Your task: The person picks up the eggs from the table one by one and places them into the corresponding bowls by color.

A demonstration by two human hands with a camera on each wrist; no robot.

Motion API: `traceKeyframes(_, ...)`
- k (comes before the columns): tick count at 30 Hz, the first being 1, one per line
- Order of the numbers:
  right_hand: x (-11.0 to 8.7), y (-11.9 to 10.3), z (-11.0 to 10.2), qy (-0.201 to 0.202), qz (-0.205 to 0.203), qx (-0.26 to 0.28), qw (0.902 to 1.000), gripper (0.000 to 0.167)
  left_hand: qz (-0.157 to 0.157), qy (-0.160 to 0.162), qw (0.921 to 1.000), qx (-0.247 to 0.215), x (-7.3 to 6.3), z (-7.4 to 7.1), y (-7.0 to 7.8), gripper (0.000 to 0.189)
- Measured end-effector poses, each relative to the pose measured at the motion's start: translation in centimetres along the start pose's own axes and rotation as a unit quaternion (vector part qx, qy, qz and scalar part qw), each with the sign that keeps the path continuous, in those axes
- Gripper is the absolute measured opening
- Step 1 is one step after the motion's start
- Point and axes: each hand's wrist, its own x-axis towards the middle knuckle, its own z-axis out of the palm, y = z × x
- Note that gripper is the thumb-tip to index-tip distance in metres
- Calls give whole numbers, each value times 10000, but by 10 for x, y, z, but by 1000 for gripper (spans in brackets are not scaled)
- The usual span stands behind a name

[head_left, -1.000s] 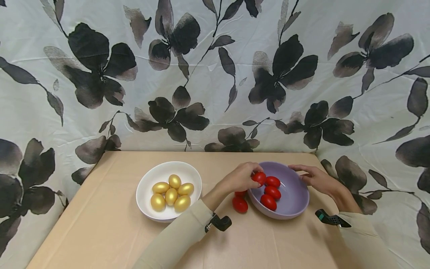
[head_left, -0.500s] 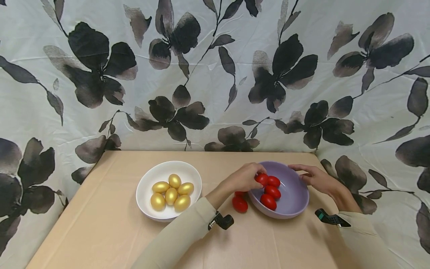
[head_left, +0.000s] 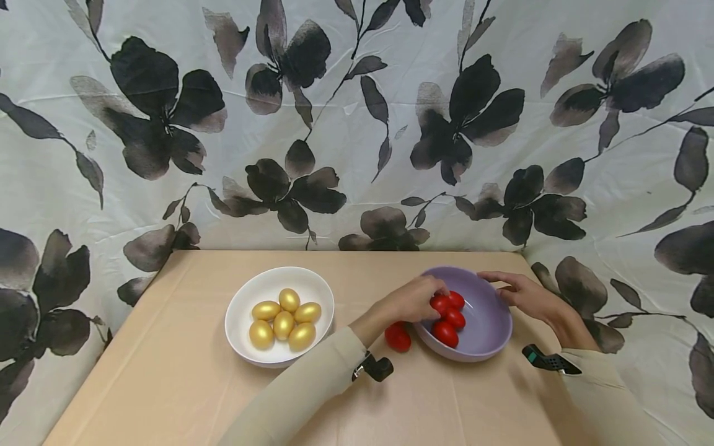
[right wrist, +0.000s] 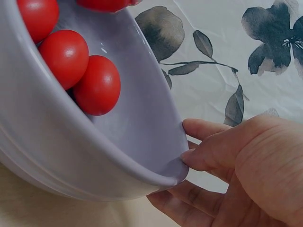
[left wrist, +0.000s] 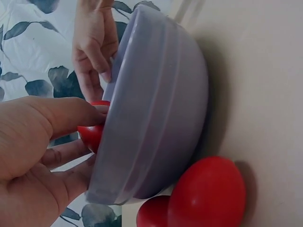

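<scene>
A purple bowl (head_left: 491,325) stands on the tan table with several red eggs (head_left: 454,318) inside. My left hand (head_left: 437,297) reaches over the bowl's left rim and pinches one red egg (head_left: 440,304) between fingers and thumb; the left wrist view shows that held egg (left wrist: 92,134) just above the bowl's wall (left wrist: 156,118). My right hand (head_left: 492,285) grips the bowl's right rim, with the thumb (right wrist: 210,152) on the rim (right wrist: 161,177) and fingers under it. Two more red eggs (left wrist: 208,194) lie on the table against the bowl's left side.
A white bowl (head_left: 248,297) with several gold eggs (head_left: 284,322) sits left of the purple one. The table (head_left: 184,384) is backed and flanked by a flower-print cloth (head_left: 357,124). Both wrists wear small black cameras.
My left hand has carried its red egg rightward over the rim and lower into the purple bowl. The right hand has stayed on the rim.
</scene>
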Motion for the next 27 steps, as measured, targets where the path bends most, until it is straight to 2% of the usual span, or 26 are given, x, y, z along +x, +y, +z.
traceKeyframes(5, 0, -3, -1, 4, 29, 41, 10000, 56, 113, -175, 9996, 186, 2, 5, 1, 39)
traceKeyframes(9, 0, -4, -1, -5, 44, 47, 10000, 55, 84, -261, 9990, 351, 1, 7, 4, 41)
traceKeyframes(14, 1, -5, 0, 1, 41, -14, 10000, 56, -25, -288, 9989, 373, -1, 6, 7, 41)
traceKeyframes(21, 1, -5, 1, 37, 40, -29, 10000, 57, 34, -298, 9976, 625, 0, 6, 7, 40)
traceKeyframes(27, 0, -6, 1, 55, 76, -18, 10000, 57, 63, -343, 9979, 538, 2, 8, 4, 41)
